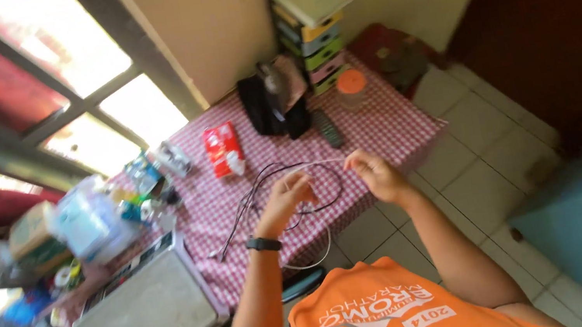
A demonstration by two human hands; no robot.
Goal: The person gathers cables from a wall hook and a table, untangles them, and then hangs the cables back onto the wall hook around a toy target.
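- Two hands pinch one white cable (pixel 322 162) above the counter (pixel 396 130); left hand (pixel 289 197) and right hand (pixel 378 174) sit level with each other, a short way apart
- Cable's taut stretch runs sideways between them, its long axis parallel to the counter's near edge
- Fingers on both hands are narrow, closed on the cable
- Slack hangs off the left hand, over the counter's edge; a black cable (pixel 251 206) loops on the counter just under that hand

Blurred clutter (pixel 80 222) by the window
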